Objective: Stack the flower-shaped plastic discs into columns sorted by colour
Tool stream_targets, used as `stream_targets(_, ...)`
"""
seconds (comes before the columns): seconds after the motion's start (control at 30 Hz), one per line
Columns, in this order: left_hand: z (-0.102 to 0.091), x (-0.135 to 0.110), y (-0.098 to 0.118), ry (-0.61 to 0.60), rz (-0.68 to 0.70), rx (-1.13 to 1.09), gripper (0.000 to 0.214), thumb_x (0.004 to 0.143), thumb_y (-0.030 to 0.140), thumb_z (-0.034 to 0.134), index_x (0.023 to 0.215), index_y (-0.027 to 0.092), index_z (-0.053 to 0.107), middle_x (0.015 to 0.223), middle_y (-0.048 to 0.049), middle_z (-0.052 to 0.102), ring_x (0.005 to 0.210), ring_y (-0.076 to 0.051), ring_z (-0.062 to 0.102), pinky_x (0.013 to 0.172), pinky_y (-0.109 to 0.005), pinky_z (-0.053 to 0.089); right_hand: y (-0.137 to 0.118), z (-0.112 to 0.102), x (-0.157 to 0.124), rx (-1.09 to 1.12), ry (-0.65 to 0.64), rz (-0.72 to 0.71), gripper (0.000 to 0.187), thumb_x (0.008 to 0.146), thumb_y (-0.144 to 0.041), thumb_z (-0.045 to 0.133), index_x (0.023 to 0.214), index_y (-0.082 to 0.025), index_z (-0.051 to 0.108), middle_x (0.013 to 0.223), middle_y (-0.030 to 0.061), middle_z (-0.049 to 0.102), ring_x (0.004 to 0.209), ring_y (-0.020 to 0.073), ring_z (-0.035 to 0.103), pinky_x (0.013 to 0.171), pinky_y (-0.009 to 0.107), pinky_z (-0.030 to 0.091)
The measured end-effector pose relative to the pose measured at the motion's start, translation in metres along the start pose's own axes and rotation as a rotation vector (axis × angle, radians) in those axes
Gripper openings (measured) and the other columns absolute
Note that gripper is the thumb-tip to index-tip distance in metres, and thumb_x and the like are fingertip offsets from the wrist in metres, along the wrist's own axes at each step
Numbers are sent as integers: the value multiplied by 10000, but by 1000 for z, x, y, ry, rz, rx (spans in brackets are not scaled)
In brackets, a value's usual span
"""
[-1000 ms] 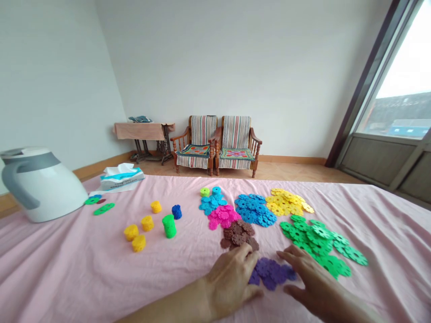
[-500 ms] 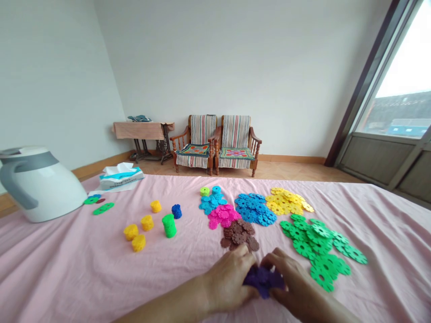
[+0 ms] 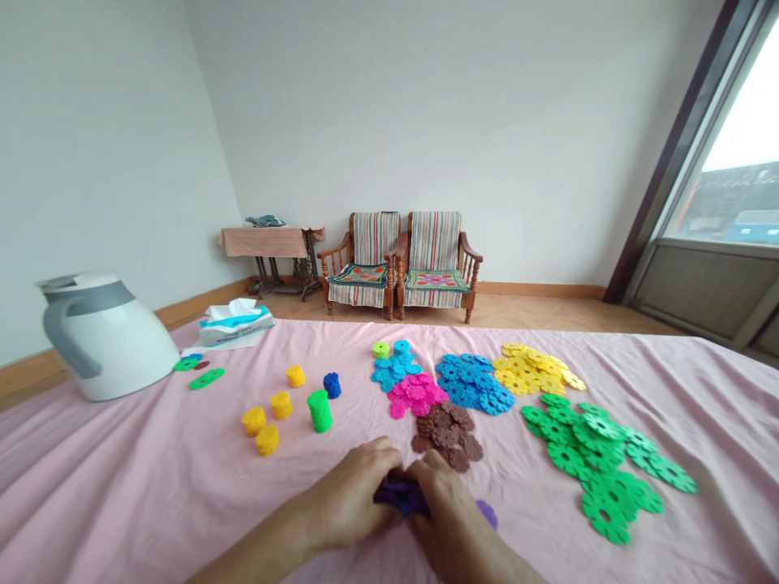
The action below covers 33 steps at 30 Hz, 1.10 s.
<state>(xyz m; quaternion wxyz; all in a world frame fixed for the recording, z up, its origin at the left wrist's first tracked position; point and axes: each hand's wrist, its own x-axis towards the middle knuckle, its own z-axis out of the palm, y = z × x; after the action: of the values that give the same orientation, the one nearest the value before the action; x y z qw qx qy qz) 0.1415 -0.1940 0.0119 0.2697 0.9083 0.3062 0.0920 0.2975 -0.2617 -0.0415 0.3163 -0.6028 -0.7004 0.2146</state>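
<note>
My left hand (image 3: 359,493) and my right hand (image 3: 447,507) meet low in the middle of the head view. Between them, both sets of fingers are closed around a bunch of dark purple flower-shaped discs (image 3: 402,496); how many is hidden. A lighter purple disc (image 3: 488,514) lies on the cloth just right of my right hand. Beyond my fingers are a pile of brown discs (image 3: 447,434), then pink discs (image 3: 417,395) and light blue discs (image 3: 393,371). To the right lie blue discs (image 3: 471,381), yellow discs (image 3: 535,370) and a wide spread of green discs (image 3: 600,446).
On the left stand several yellow stacks (image 3: 267,440), a green stack (image 3: 320,411) and a dark blue stack (image 3: 332,384). A white jug (image 3: 122,341), loose discs (image 3: 207,379) and a tissue box (image 3: 236,324) sit farther left on the pink cloth (image 3: 152,478). Two chairs (image 3: 435,268) stand beyond.
Both hands have moved left with the purple discs between them, away from the green ones. A purple disc now shows beside my right hand. The view has turned slightly left.
</note>
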Motion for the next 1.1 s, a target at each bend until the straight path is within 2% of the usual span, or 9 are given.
stream_targets(0.1, -5, -5, -12, 16, -21, -5, 154, 648, 134, 623, 781, 186, 565, 842, 12, 550, 775, -148, 520, 631, -226, 362, -11, -4, 7, 10, 14, -36, 361, 614, -46, 532, 943, -167, 619, 1013, 94, 608, 946, 195, 572, 800, 270, 433)
stream_targets(0.2, -9, -9, -20, 24, -50, -31, 299, 639, 178, 679, 919, 213, 579, 872, 23, 547, 761, -139, 514, 632, -219, 365, -12, -28, 19, 41, 95, -30, 226, 724, -158, 539, 930, -195, 624, 891, 39, 638, 787, 157, 597, 700, 254, 438)
stream_targets(0.23, -11, -10, -22, 26, -60, -33, 332, 632, 203, 702, 939, 218, 578, 873, 26, 542, 753, -137, 511, 628, -217, 366, -7, -38, 22, 57, 128, -28, 157, 774, -206, 507, 869, -200, 631, 813, 20, 640, 714, 141, 593, 651, 243, 433)
stream_targets(0.3, -14, -12, -24, 20, -65, -27, 329, 619, 231, 730, 912, 216, 580, 863, 31, 532, 726, -129, 502, 615, -212, 361, 9, -56, 28, 51, 301, 66, 222, 847, -301, 432, 812, -210, 630, 723, -2, 639, 603, 123, 572, 586, 239, 415)
stream_targets(0.33, -15, -14, -25, 14, -64, -20, 310, 616, 230, 735, 882, 211, 578, 853, 34, 528, 707, -122, 497, 604, -209, 357, 20, -63, 29, 3, 407, 111, 245, 848, -352, 437, 801, -214, 633, 704, -5, 640, 599, 130, 568, 583, 246, 408)
stream_targets(0.43, -16, -16, -24, 9, -59, -3, 286, 609, 221, 748, 827, 200, 563, 825, 44, 525, 686, -111, 487, 592, -201, 346, 55, -71, 29, -70, 538, 164, 270, 833, -397, 456, 802, -200, 638, 737, 19, 648, 636, 155, 563, 617, 275, 402)
stream_targets(0.57, -12, -15, -20, 7, -54, -10, 283, 649, 274, 741, 875, 209, 583, 835, 37, 526, 720, -119, 493, 624, -204, 353, 75, -65, 25, -157, 500, 122, 265, 846, -399, 446, 832, -224, 645, 778, 10, 655, 660, 150, 560, 631, 265, 402)
stream_targets(0.93, 5, -8, -13, 141, -164, -36, 151, 671, 179, 661, 807, 190, 595, 824, 11, 539, 752, -134, 501, 619, -208, 357, 76, -60, 26, -210, 430, 131, 280, 862, -422, 416, 839, -259, 643, 794, -11, 680, 698, 153, 603, 634, 255, 407)
stream_targets(1.1, 3, -9, -10, 139, -156, -66, 223, 656, 250, 717, 862, 212, 640, 845, 8, 540, 758, -135, 506, 626, -209, 369, 77, -59, 26, -215, 428, 119, 275, 858, -411, 418, 835, -263, 648, 807, -6, 690, 724, 165, 612, 643, 264, 412)
